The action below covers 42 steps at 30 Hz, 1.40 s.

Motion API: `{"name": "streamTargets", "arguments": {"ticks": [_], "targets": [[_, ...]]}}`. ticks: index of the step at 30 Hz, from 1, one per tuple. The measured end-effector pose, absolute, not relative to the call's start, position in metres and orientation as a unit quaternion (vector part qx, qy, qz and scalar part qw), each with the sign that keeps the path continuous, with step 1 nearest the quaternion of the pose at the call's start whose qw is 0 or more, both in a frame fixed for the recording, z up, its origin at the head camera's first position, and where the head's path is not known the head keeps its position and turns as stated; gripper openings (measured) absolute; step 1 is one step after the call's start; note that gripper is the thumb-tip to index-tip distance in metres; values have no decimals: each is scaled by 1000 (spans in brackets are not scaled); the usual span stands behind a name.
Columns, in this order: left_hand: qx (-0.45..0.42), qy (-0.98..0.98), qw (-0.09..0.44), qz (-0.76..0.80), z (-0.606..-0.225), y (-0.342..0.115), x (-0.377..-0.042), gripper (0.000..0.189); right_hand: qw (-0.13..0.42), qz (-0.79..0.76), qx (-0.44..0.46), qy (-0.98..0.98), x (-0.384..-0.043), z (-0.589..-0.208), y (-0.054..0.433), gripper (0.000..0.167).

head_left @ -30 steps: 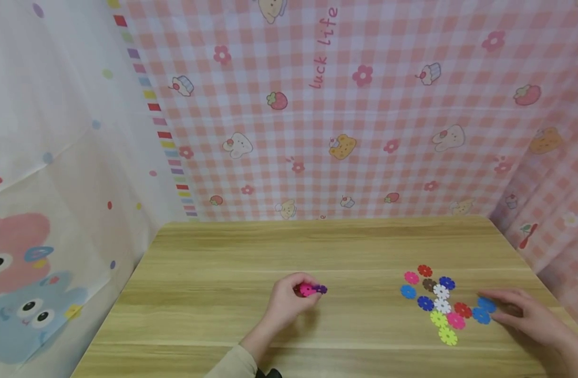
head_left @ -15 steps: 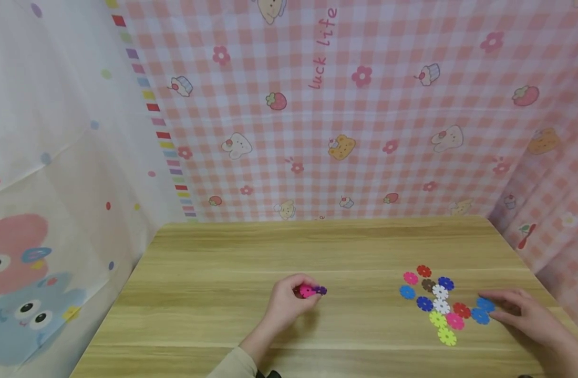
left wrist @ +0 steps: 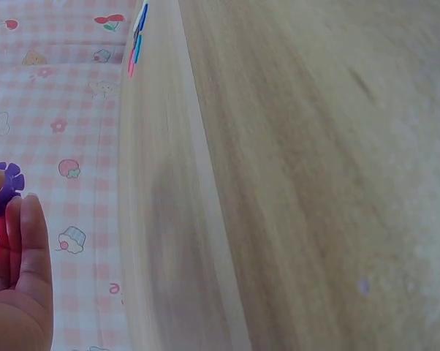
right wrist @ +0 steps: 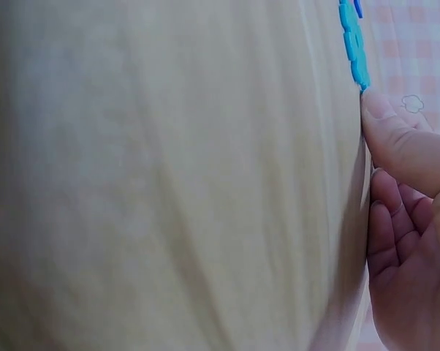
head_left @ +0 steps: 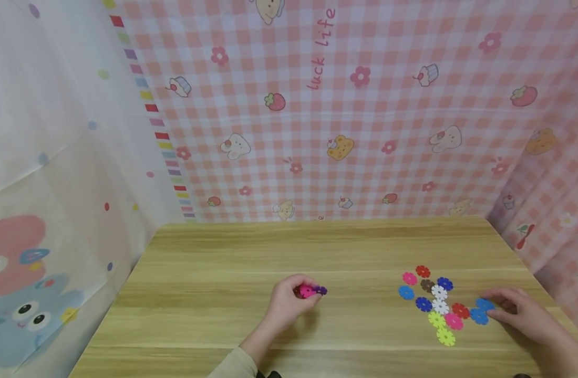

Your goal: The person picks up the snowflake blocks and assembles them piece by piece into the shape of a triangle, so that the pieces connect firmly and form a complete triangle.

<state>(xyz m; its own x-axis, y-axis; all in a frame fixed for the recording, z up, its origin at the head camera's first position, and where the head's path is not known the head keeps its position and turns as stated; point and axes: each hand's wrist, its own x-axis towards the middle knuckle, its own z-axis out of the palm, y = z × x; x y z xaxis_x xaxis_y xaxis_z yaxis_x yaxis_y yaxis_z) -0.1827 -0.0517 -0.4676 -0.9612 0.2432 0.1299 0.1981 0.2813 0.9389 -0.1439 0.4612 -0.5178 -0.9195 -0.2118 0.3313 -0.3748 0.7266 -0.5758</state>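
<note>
My left hand (head_left: pixel 288 299) pinches a small stack of notched plastic discs a little above the table. A pink snowflake disc (head_left: pixel 307 291) and a purple snowflake disc (head_left: pixel 321 290) stick out between its fingertips; a darker red-brown one is mostly covered by the fingers. In the left wrist view the purple disc (left wrist: pixel 11 187) shows by the thumb. At the right, my right hand (head_left: pixel 525 315) has thumb and index finger at the edges of a light blue snowflake disc (head_left: pixel 485 304), low on the table. Another light blue disc (head_left: pixel 479 316) lies against it.
Several flat snowflake discs lie left of the right hand, including a red disc (head_left: pixel 461 311), a white disc (head_left: pixel 440 306), a yellow-green disc (head_left: pixel 445 337) and a dark blue disc (head_left: pixel 423 304). Patterned cloth (head_left: pixel 279 157) hangs behind the wooden table (head_left: pixel 223 252).
My right thumb and index finger have drawn slightly closer around the light blue disc. The left hand keeps its hold on the stack. The view has shifted slightly.
</note>
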Motion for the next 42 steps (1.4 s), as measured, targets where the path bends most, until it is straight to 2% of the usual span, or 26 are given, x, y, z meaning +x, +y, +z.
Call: {"name": "streamTargets", "arguments": {"ticks": [3,9,17,21,28,42], "targets": [[138,801,19,583,-468,-52,-183,16,121,357,161,-912,-144,-519,462,30],[141,797,10,587,-469,-52,-183,16,89,336,73,-935,-143,-518,459,26],[132,787,-7,602,-469,-52,-182,15,120,373,61,-918,-140,-521,457,26],[129,786,-7,605,-467,-52,-182,14,109,350,28,-930,-140,-517,455,25],[152,790,-23,594,-469,-53,-181,13,76,360,-30,-929,-136,-500,443,39],[138,781,2,609,-463,-44,-178,13,49,437,44,-897,-147,-462,361,40]]}}
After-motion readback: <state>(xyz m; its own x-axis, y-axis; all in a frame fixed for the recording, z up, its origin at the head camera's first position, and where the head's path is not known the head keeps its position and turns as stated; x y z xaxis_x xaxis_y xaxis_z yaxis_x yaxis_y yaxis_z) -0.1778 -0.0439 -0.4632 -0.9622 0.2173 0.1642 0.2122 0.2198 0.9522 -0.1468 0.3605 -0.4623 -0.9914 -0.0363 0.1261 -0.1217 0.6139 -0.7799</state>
